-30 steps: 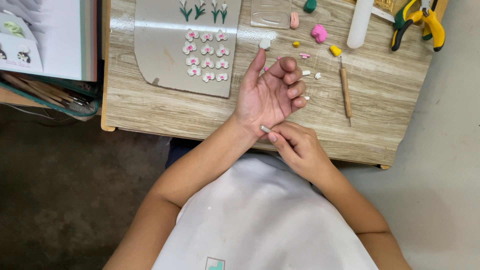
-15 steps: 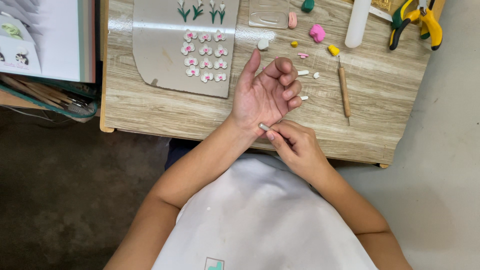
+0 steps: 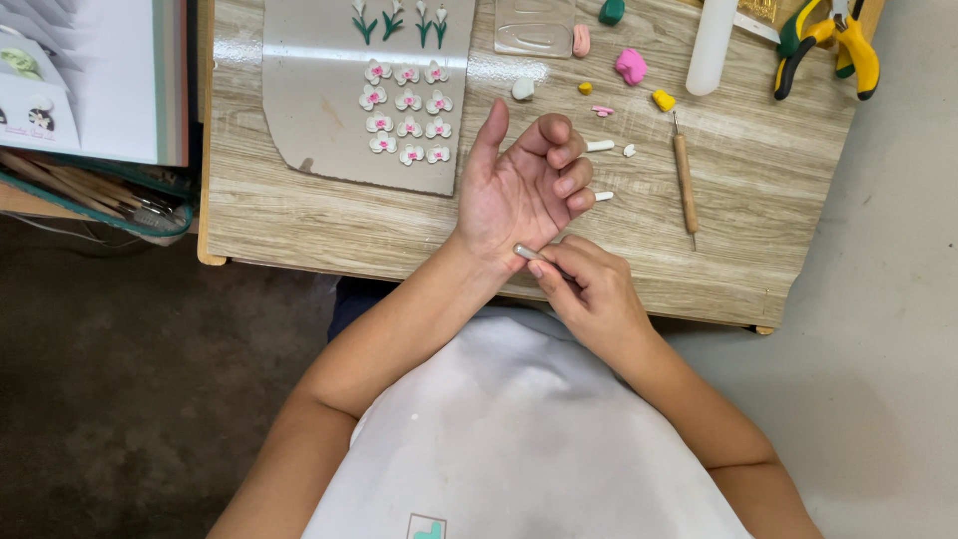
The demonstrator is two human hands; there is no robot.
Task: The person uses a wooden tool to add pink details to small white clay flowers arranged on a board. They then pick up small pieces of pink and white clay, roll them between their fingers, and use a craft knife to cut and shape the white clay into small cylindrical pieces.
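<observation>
My left hand (image 3: 524, 190) is held palm up over the wooden table (image 3: 758, 240), fingers curled loosely, holding nothing I can make out. My right hand (image 3: 589, 289) pinches a thin metal-tipped tool (image 3: 526, 253) and presses its tip against the heel of the left palm. To the left lies a grey sheet (image 3: 329, 110) with several small white and pink clay flowers (image 3: 407, 100) and green-stemmed ones (image 3: 399, 20) at its top.
Small clay bits lie by the left fingers: white pieces (image 3: 600, 146), a pink lump (image 3: 631, 66), a yellow bit (image 3: 663, 100). A wooden-handled needle tool (image 3: 685, 180), a white tube (image 3: 711, 45), yellow-green pliers (image 3: 828, 40) and a tray of tools (image 3: 100, 190) at left.
My left fingers have curled inward more. The right hand has shifted the tool tip slightly along the heel of the left palm.
</observation>
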